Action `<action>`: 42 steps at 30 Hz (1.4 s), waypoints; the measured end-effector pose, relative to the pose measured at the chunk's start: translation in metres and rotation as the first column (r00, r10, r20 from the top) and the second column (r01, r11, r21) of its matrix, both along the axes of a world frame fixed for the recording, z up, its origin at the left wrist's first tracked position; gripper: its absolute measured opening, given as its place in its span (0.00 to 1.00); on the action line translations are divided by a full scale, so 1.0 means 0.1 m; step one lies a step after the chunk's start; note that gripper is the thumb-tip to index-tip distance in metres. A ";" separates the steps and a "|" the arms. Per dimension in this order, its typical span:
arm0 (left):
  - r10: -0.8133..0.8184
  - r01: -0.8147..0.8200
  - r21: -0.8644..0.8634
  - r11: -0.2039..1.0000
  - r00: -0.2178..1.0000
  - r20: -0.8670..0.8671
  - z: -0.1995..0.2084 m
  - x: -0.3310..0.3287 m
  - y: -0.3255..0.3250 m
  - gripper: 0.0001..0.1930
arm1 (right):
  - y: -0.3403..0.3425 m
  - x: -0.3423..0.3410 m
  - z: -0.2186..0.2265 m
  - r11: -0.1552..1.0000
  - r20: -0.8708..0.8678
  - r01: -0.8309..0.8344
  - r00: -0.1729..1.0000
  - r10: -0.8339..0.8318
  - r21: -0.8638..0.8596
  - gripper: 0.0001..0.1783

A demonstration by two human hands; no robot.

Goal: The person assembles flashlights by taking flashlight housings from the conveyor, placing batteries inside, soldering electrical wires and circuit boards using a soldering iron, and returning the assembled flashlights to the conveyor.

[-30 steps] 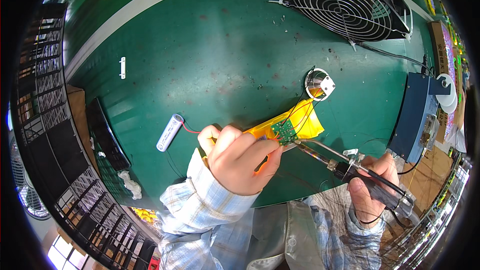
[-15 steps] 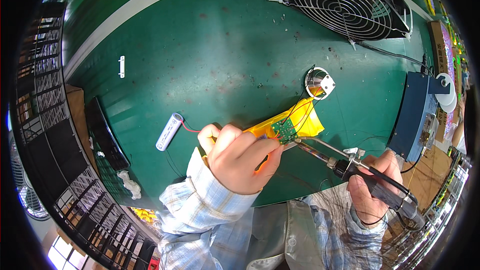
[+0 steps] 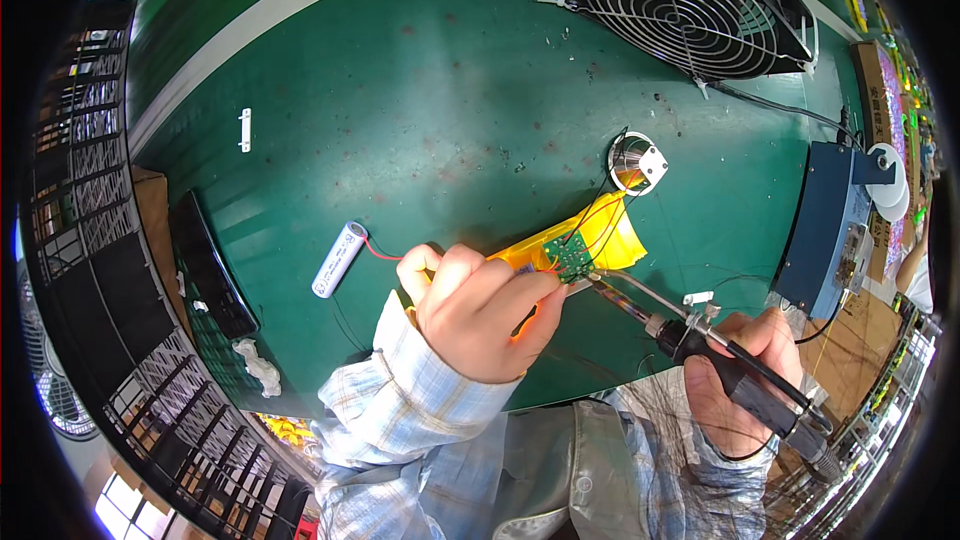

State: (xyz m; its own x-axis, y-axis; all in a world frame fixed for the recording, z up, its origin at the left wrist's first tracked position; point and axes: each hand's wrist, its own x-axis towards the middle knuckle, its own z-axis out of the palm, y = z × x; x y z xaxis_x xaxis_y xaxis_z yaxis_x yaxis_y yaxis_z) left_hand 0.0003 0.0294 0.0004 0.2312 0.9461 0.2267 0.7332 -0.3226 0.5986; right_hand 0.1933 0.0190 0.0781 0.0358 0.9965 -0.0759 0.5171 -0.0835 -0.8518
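Note:
My left hand point(image 3: 480, 315) is closed around a yellow plastic housing point(image 3: 620, 238), its thumb and fingertips pinching beside a small green circuit board point(image 3: 568, 252). Red and black wires run from the board to a shiny lamp reflector point(image 3: 632, 162) with a white mount, lying just beyond the housing. My right hand point(image 3: 745, 370) grips a soldering iron point(image 3: 690, 342) with a thin metal feed tube along it. The iron's tip is at the board's lower right edge; whether it touches cannot be made out. A pale blue battery cell point(image 3: 340, 260) with a red wire lies left of my left hand.
A caged black fan point(image 3: 690, 10) stands at the far right of the green table point(image 3: 400, 120). A blue box with a white spool point(image 3: 825, 230) sits at the right edge. On the left are a dark flat device point(image 3: 212, 265), crumpled white material point(image 3: 258, 368) and black racks point(image 3: 85, 140).
The soldering iron's handle has tilted slightly down and left in my right hand, its tip staying by the board. My left hand and the housing are almost unmoved.

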 end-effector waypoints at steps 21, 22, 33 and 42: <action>0.027 -0.027 0.019 0.999 0.999 0.039 -0.02 0.01 0.01 0.07 | -0.06 -0.06 0.11 0.998 0.106 -0.059 0.993 0.058 -0.002 0.12; 0.027 -0.027 0.016 1.000 0.999 0.037 -0.01 0.01 0.00 0.06 | -0.07 -0.06 0.09 0.999 0.075 -0.041 0.996 0.040 0.008 0.12; 0.038 -0.039 0.024 0.999 0.998 0.041 -0.04 0.01 -0.02 0.06 | -0.11 -0.04 0.13 0.999 0.121 -0.017 0.992 0.020 -0.027 0.13; 0.035 -0.035 0.043 0.998 0.999 0.005 0.00 -0.02 -0.03 0.07 | -0.14 0.05 0.10 0.993 -0.072 0.121 0.990 -0.121 -0.008 0.16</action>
State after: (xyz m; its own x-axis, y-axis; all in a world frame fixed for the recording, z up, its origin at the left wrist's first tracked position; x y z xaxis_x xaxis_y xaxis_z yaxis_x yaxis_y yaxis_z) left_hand -0.0012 0.0266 0.0000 0.1969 0.9429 0.2685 0.7423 -0.3223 0.5874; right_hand 0.1980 0.0054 0.0882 0.1503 0.9849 -0.0865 0.4400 -0.1450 -0.8862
